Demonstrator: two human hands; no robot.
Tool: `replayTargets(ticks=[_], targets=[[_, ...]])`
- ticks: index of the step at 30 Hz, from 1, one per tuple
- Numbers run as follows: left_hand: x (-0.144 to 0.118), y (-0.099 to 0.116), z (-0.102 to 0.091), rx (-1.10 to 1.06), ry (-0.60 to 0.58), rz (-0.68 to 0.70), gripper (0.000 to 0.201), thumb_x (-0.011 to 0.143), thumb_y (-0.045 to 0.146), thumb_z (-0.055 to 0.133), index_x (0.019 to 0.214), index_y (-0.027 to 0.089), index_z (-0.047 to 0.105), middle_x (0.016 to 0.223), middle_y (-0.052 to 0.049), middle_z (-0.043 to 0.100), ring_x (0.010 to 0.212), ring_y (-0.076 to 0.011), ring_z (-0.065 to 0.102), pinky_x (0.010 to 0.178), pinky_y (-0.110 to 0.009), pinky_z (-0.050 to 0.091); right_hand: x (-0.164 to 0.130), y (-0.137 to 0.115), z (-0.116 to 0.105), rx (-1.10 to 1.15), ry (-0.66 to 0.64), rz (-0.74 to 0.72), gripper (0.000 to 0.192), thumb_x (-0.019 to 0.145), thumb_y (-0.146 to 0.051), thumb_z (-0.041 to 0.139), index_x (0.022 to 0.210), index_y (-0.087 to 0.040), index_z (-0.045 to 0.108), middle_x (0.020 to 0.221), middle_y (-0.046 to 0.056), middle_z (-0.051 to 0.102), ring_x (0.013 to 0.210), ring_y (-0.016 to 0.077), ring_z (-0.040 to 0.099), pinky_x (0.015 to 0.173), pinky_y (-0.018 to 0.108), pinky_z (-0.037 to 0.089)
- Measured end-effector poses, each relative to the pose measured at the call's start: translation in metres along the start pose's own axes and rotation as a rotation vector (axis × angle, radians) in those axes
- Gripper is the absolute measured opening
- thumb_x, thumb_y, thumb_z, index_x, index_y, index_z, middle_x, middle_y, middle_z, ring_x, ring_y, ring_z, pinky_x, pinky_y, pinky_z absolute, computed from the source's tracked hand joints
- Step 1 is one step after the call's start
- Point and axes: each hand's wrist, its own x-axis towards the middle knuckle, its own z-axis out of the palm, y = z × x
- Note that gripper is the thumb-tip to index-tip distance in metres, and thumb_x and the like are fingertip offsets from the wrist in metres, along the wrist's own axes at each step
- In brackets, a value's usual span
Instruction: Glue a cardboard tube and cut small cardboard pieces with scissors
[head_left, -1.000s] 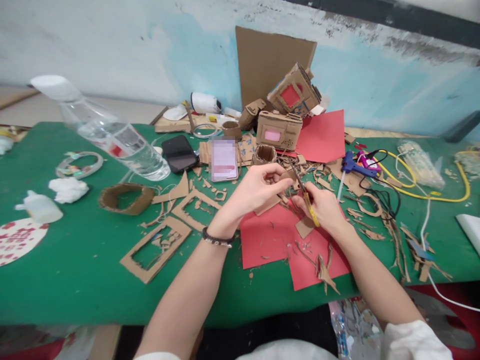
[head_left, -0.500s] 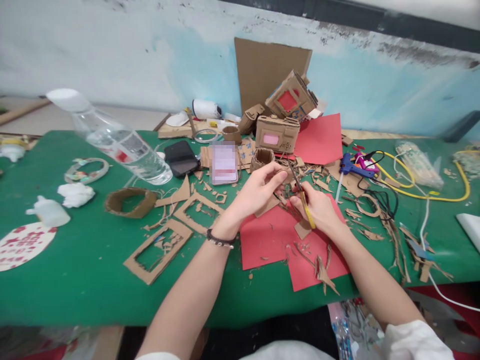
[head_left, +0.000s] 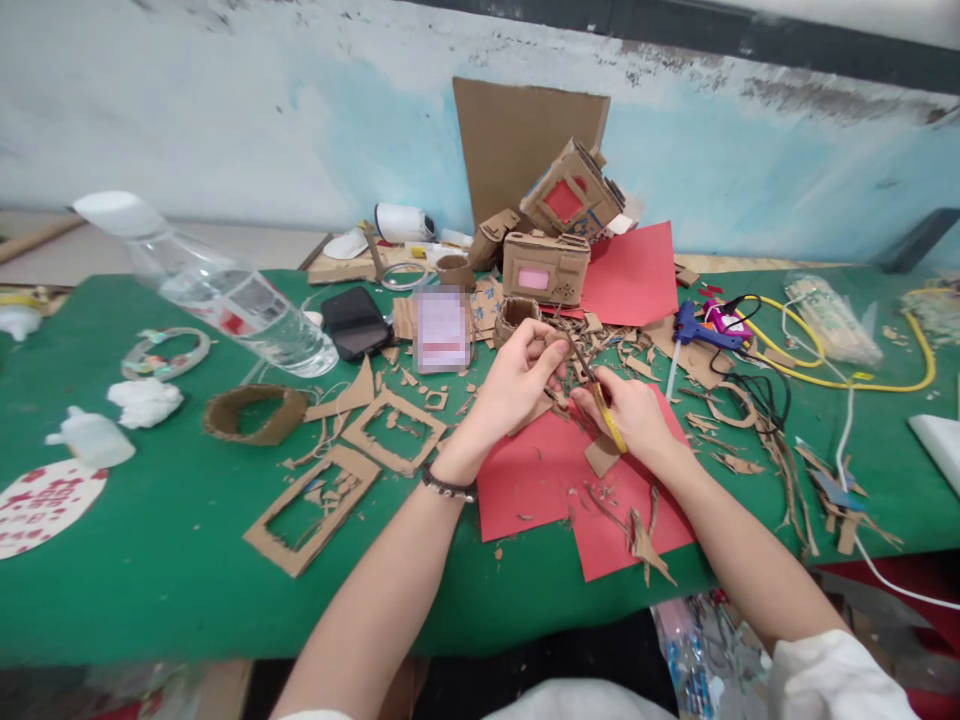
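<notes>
My right hand (head_left: 632,408) is closed around the yellow-handled scissors (head_left: 612,424). Their dark blades point up and left, reaching the fingertips of my left hand (head_left: 519,375). My left fingers are pinched on a small piece of cardboard, mostly hidden behind them. Both hands are above red paper sheets (head_left: 517,490) scattered with cardboard scraps (head_left: 641,540). Just behind my left hand stands a small cardboard ring (head_left: 514,318). Beyond it is a cardboard camera model (head_left: 546,268) with a pink window, and a second, tilted model (head_left: 574,190) with a red window.
A tilted-looking water bottle (head_left: 247,305), a black phone (head_left: 355,323) and cut cardboard frames (head_left: 294,560) lie left. A larger cardboard ring (head_left: 281,420) sits nearby. To the right are a blue glue gun (head_left: 694,325), a yellow cable (head_left: 892,383) and a bag of sticks (head_left: 836,320).
The view has shifted slightly. My left fingers have curled a little and the scissor blades have turned slightly between the hands. Both hands stay in about the same place.
</notes>
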Motion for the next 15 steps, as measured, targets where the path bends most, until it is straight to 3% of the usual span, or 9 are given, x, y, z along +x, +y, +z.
replayTargets(ticks=[3,8,12,15], targets=[[0.001,-0.002,0.002,-0.002,0.04,0.023,0.044,0.098,0.063,0.075,0.099,0.022,0.059,0.074,0.003,0.061,0.067,-0.0132,0.06,0.066,-0.026,0.054,-0.002,-0.002,-0.001,0.044,0.008,0.011,0.045,0.11,-0.068,0.052,0.112,-0.027,0.07,0.083,0.007,0.08,0.079,0.03,0.076,0.064,0.031,0.03],[-0.002,0.007,0.006,0.123,-0.014,0.08,0.033,0.101,0.051,0.071,0.092,0.021,0.063,0.075,0.001,0.061,0.07,-0.0145,0.058,0.069,-0.027,0.051,-0.004,-0.005,-0.002,0.121,-0.005,-0.022,0.038,0.111,-0.061,0.051,0.118,-0.027,0.066,0.086,0.005,0.081,0.077,0.0271,0.075,0.065,0.03,0.032],[-0.004,0.009,0.004,0.204,-0.047,0.07,0.028,0.102,0.045,0.068,0.092,0.02,0.064,0.08,0.001,0.06,0.073,-0.0143,0.056,0.07,-0.027,0.048,-0.002,-0.003,0.001,-0.005,0.027,0.017,0.038,0.11,-0.062,0.053,0.105,-0.026,0.066,0.08,0.007,0.078,0.077,0.0296,0.075,0.064,0.032,0.027],[-0.004,0.007,0.001,0.247,-0.051,0.077,0.029,0.106,0.046,0.063,0.097,0.02,0.066,0.084,0.0,0.062,0.079,-0.0154,0.058,0.074,-0.027,0.048,-0.001,-0.002,0.0,0.056,0.032,0.009,0.038,0.11,-0.063,0.052,0.1,-0.027,0.064,0.08,0.006,0.078,0.076,0.028,0.074,0.064,0.031,0.03]])
